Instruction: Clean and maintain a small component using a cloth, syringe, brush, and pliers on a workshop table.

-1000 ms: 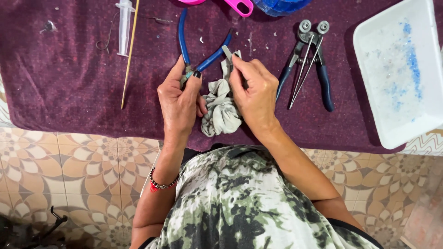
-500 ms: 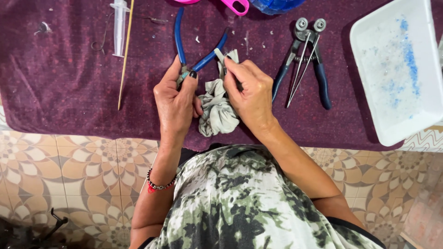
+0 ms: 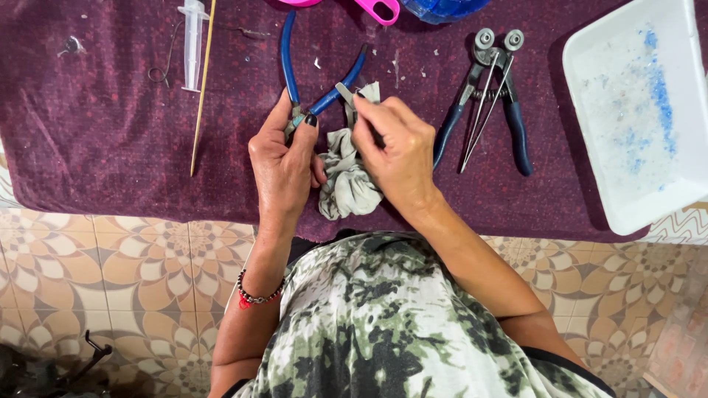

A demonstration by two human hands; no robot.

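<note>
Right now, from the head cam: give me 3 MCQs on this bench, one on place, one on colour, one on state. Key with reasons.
1. Where does the white tray lie?
A. at the right edge of the cloth
B. under the left hand
C. on the tiled floor

2. What colour are the handles of the pliers in the left hand?
A. red
B. blue
C. yellow

3. What is the right hand doing?
A. resting flat and empty
B. gripping the syringe
C. pinching a small grey piece above the crumpled rag

Key: 1 A, the tray sits on the purple cloth at far right. 2 B, both handles are blue. 3 C, thumb and fingers close on the piece; the syringe lies untouched at upper left.
</note>
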